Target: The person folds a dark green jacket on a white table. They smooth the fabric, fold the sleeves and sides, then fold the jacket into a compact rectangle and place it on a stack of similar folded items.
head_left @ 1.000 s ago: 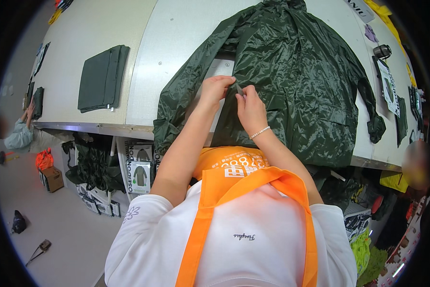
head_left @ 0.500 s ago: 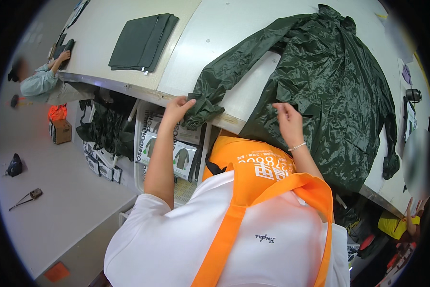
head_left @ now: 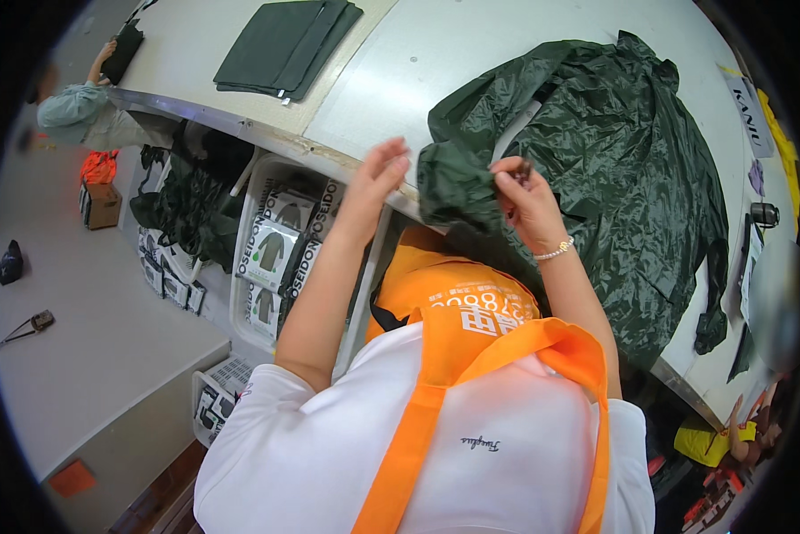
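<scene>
Right hand: fingers curled, thumb and fingertips pinching a fold of the dark green raincoat near its front opening. A thin bracelet sits on that wrist.

Left hand: open, fingers loosely spread and slightly bent, raised just beside the bunched near edge of the raincoat. Whether the fingertips touch the fabric cannot be told from this view; the hand holds nothing.

Count of garments on the table: one raincoat spread open, and one stack of folded dark green cloth, well apart from the raincoat toward the left far part of the tabletop.

Raincoat position and axis: it lies on the pale tabletop in front of the person, right of centre. Its long axis runs from the far end of the table toward the near right edge, where the lower part hangs over the edge. One sleeve trails down on the right side. The near left corner is gathered into a lump at the table edge, directly between the two hands.

Below the table edge, left of the person: one white bin holding several flat packaged items, and dark bags beside it. One small dark cup-like object stands on the table at the far right.

One other person in a pale green top stands at the far left end of the table, one hand on a dark item there.
</scene>
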The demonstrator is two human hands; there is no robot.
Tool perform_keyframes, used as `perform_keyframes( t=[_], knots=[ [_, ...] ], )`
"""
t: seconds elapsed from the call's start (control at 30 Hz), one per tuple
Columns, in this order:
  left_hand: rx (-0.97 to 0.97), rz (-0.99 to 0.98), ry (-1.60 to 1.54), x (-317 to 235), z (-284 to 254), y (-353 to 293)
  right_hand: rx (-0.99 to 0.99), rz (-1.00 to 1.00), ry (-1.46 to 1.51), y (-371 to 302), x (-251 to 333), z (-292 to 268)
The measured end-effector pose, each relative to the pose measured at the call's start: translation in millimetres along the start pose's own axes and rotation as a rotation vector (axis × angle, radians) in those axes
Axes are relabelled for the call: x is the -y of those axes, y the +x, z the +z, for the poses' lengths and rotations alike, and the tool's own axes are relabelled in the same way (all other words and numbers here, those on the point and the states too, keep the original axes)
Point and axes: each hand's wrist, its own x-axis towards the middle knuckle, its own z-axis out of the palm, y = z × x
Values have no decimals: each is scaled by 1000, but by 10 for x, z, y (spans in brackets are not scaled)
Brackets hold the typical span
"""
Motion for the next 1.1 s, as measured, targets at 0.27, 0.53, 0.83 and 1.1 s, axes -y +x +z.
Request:
perform_keyframes(
  t=[0.27,0.53,0.83,1.1],
  knots=[
    [255,191,535,178,527,-61,-111,-3,-405,-296,-83,-362],
    [394,231,415,-21,625,-61,-165,-98,-392,-354,157,-403],
    [413,106,96,152,628,155,-182,-154,101,-396,124,-419],
    [453,75,-138,274,666,67,-480,-288,-270,-375,-76,-518]
  ],
)
